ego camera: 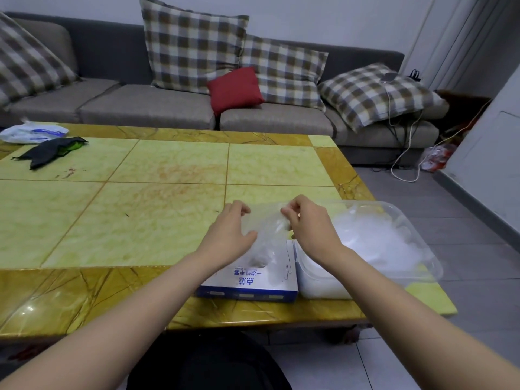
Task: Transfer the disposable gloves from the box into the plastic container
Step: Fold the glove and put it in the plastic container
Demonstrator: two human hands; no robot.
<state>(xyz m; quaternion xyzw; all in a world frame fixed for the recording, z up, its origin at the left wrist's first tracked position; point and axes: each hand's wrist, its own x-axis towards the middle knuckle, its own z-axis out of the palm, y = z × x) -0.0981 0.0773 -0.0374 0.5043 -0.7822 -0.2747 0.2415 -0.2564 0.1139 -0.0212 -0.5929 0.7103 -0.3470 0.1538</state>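
One box (253, 282) at near table (126, 220) edge; one plastic container (422, 249) just beside, right, heaped with gloves (371, 243). Above box, left hand (230, 235), right hand (312, 229): each grip pinches same clear glove (267, 229). Far left: black cloth (47, 152), plastic bag (31, 133). Beyond: sofa (146, 108), four plaid cushions (191, 46), one red cushion (235, 90).

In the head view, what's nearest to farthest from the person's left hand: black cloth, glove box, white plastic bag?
1. Glove box, right under the left hand.
2. Black cloth, far left on the table.
3. White plastic bag, just beyond the cloth.
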